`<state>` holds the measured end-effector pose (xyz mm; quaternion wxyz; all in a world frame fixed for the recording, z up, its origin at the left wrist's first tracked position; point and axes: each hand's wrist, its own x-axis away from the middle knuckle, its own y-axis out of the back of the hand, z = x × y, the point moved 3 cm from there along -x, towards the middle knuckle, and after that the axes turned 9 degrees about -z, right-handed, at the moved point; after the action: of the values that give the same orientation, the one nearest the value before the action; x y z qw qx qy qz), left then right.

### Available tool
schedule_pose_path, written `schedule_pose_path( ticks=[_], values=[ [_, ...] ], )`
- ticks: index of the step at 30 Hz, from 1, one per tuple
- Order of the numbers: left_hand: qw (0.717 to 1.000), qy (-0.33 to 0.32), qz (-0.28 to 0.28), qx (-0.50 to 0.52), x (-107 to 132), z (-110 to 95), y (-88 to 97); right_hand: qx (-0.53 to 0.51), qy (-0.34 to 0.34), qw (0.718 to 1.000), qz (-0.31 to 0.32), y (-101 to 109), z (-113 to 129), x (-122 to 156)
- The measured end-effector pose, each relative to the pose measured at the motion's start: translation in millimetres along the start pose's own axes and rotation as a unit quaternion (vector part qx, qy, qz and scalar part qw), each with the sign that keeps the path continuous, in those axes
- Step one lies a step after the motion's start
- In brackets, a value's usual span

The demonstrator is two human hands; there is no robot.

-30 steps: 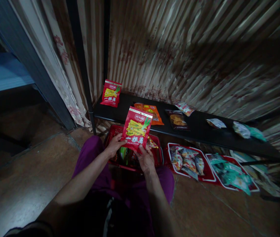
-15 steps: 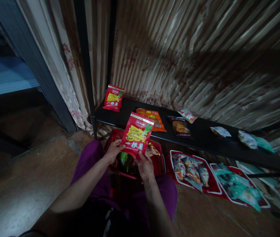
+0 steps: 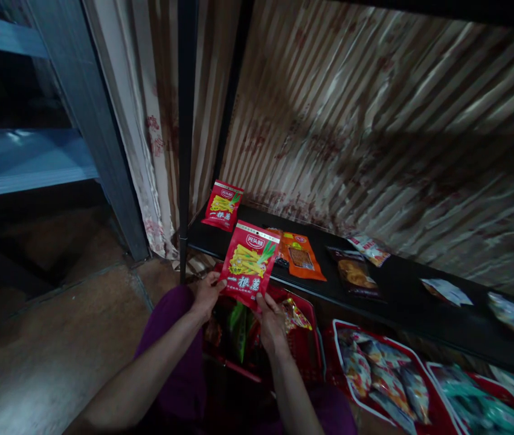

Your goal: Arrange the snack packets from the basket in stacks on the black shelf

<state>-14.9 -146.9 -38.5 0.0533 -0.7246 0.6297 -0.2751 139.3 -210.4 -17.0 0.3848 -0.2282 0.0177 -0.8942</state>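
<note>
Left hand (image 3: 206, 297) and right hand (image 3: 272, 325) grip a flat red plastic packet (image 3: 251, 260). Nearer, a red plastic basket (image 3: 310, 347) holds a glossy green packet (image 3: 239, 331).

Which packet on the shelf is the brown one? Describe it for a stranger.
Find the black shelf before the curtain. On it, just right of the orange packet, lies the brown packet. Its dark wrapper sets it apart from that and the white-and-red packet behind.
</note>
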Motion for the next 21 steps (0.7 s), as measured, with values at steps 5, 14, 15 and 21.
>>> schedule_pose_path(
  ticks=[5,14,15,21],
  values=[
    [0.997,-0.050,-0.056,-0.029,-35.5,-17.9,3.7,0.013,0.018,0.998,0.055,-39.4,0.7,-22.2],
    [0.983,-0.114,-0.136,-0.047,-86.2,-48.1,6.2,0.015,0.025,0.997,0.068,-98.4,-2.4,-62.2],
    [0.980,-0.126,-0.144,-0.060,-92.2,-52.0,5.5,0.016,0.035,0.997,0.066,-104.9,-0.6,-65.7],
    [0.960,-0.179,-0.181,-0.114,-128.3,-71.8,-5.1,0.026,0.093,0.994,0.060,-143.4,10.9,-90.6]
  ],
)
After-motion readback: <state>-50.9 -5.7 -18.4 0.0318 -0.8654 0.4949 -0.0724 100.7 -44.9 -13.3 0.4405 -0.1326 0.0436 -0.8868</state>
